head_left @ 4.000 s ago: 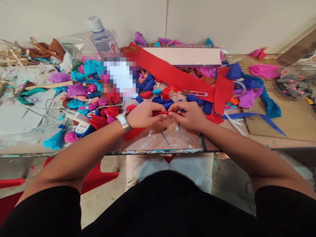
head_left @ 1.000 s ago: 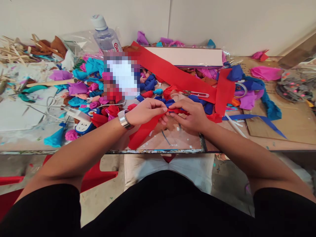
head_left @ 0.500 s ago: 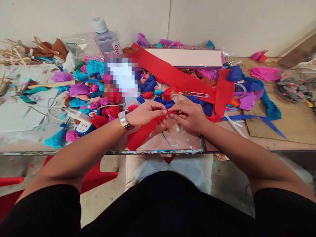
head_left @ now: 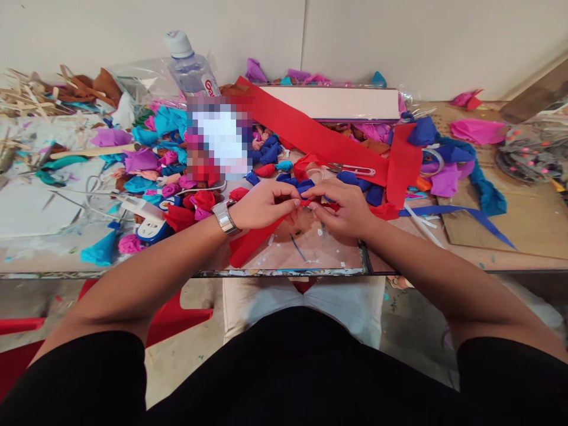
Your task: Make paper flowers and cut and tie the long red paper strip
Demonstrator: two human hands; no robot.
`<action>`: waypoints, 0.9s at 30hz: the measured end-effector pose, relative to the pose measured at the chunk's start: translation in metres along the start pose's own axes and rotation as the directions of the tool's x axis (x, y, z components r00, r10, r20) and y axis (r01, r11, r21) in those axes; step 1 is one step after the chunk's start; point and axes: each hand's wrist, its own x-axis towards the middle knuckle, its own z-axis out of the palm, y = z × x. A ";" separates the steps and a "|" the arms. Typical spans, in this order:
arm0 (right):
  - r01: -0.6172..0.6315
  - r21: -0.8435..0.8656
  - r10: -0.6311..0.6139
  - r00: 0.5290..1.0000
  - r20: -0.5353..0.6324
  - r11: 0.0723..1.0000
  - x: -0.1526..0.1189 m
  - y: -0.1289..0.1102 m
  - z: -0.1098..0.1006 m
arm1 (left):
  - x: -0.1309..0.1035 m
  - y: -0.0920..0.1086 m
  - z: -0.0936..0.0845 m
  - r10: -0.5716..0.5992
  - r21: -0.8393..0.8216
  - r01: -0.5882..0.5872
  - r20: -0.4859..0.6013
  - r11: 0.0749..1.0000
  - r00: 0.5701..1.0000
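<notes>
Between my two hands is a red crepe paper strip, pinched and gathered at the fingertips. My left hand closes thumb and fingers on it, and the strip's loose end hangs down below that hand toward the table edge. My right hand grips the same paper from the other side, its fingertips almost touching those of the left. The fingers partly hide the gathered part. Just beyond the hands lie a small pair of thread snips and several blue paper pieces. A wide red paper band stretches behind them.
Crumpled paper flowers heap up on the left, with a power strip and cable. A water bottle stands at the back beside a long white box. On the right are a cardboard sheet and a blue strip.
My fingertips have shifted slightly on the red paper, and the right thumb and forefinger are now a bit farther apart. The hanging end has barely moved.
</notes>
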 end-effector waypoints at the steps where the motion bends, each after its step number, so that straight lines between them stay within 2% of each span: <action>1: -0.008 -0.001 0.008 1.000 -0.002 1.000 0.000 0.000 0.000 | 0.000 0.000 0.000 0.001 0.003 -0.001 0.002 1.000 1.000; 15: -0.027 0.031 0.025 0.999 0.042 0.999 0.001 0.001 0.001 | -0.002 0.003 0.000 0.087 0.155 -0.080 -0.040 0.985 0.995; 22: -0.091 0.023 0.091 0.996 -0.005 0.996 0.000 0.004 0.003 | -0.001 0.002 -0.001 0.004 0.082 -0.007 0.035 0.997 0.999; 27: -0.083 0.041 0.082 0.996 0.038 0.996 -0.001 0.004 0.004 | 0.000 -0.002 0.000 -0.091 -0.069 0.101 0.133 0.993 0.987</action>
